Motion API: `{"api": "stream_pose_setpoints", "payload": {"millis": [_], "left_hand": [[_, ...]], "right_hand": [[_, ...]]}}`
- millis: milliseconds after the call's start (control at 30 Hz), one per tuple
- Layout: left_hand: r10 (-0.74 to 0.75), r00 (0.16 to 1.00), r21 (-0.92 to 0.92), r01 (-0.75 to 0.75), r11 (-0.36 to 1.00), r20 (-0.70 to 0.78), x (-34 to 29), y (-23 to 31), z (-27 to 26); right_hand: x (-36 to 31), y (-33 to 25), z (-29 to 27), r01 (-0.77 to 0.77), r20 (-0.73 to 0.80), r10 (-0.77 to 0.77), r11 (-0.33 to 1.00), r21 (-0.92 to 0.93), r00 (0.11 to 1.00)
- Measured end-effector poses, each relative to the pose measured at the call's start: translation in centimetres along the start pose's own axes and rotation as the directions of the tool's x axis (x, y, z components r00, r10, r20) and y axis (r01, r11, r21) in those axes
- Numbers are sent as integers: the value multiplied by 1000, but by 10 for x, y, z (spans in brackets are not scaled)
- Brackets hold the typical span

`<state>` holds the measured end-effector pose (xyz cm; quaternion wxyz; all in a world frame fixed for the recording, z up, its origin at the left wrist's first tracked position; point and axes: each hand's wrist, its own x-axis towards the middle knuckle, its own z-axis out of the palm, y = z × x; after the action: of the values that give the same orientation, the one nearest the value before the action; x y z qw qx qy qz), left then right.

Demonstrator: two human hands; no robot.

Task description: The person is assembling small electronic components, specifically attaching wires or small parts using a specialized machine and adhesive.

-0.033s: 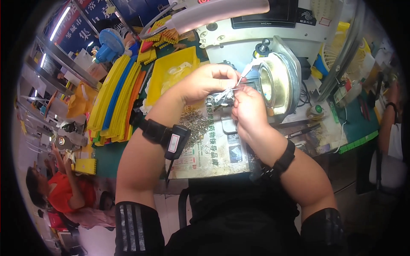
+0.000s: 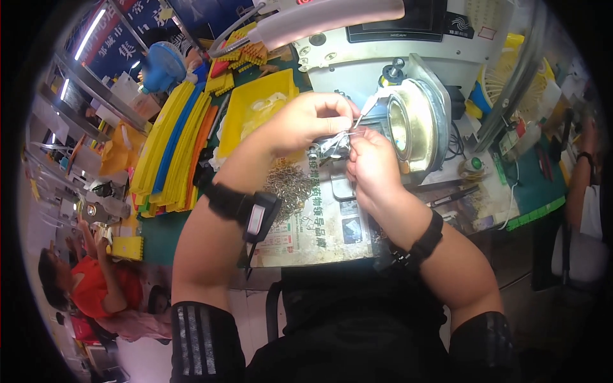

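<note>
My left hand (image 2: 322, 118) and my right hand (image 2: 373, 165) meet over the bench, fingertips almost touching. Thumb and forefinger of the left are pinched together, closed on something too small to make out. The right is closed too, its fingertips pressed together by thin pale strands (image 2: 357, 133) that run between the hands. Just below the left fingers sits a small shiny metal fixture (image 2: 333, 148), partly hidden by them. A slim white rod (image 2: 368, 108) slants down toward the fingertips. Left of the fixture lies a heap of small metal parts (image 2: 288, 190).
A round brass-coloured housing (image 2: 399, 124) stands right of my hands, before a pale machine (image 2: 357, 60). A lamp (image 2: 329, 25) hangs above. Left are a yellow tray (image 2: 237, 105) and stacked yellow strips (image 2: 159, 147). Printed paper (image 2: 306, 249) covers the bench. A person in red (image 2: 96, 290) sits left.
My left forearm has shifted very slightly and its wrist strap has turned a little. Both hands keep their place and their pinch.
</note>
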<state>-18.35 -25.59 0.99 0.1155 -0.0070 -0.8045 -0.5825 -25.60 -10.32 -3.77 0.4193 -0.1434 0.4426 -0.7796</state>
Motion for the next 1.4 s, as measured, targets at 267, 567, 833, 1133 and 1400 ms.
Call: {"api": "stream_pose_setpoints", "payload": {"millis": [267, 567, 833, 1133, 1400], "left_hand": [[589, 807, 880, -243, 408, -51, -67, 39, 78], [534, 825, 703, -492, 514, 186, -141, 19, 144], [383, 921, 745, -301, 596, 66, -129, 7, 110], [103, 927, 630, 161, 759, -361, -81, -43, 60], [258, 916, 834, 128, 536, -306, -82, -43, 50]], "right_hand": [[-55, -13, -19, 4, 291, -49, 988, 155, 955], [-128, 16, -82, 374, 479, -170, 850, -371, 861], [-50, -8, -29, 77, 293, -45, 992, -99, 955], [-10, 3, -11, 352, 161, -324, 914, -200, 932], [-9, 9, -12, 464, 131, -445, 844, -271, 886]]}}
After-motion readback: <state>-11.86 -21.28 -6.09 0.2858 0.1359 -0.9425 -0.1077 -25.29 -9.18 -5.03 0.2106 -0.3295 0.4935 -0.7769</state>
